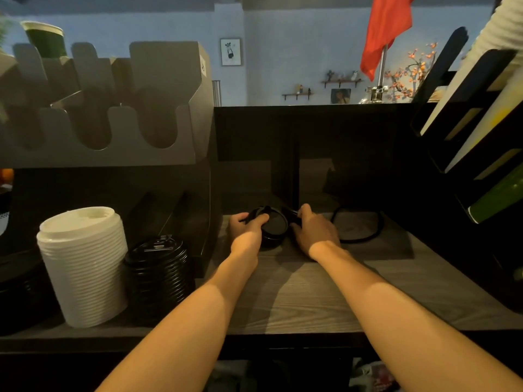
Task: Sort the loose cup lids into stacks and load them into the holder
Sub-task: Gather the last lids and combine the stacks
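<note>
Our left hand (pixel 245 232) grips a black lid (pixel 276 226), our right hand (pixel 315 233) pinches a tilted lid (pixel 290 214); white stack (pixel 85 267) and black stack (pixel 158 275) stand near left.

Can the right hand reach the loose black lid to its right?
Probably yes: the loose lid lies on the counter beside the right hand, nothing between them, though that hand already pinches another lid.

Only 1 cam, wide-angle, on my head; looks fwd & down onto the surface (pixel 325 292) from close up.

lid stacks (pixel 85 267) crowd left, bare counter (pixel 311 292) centre
</note>
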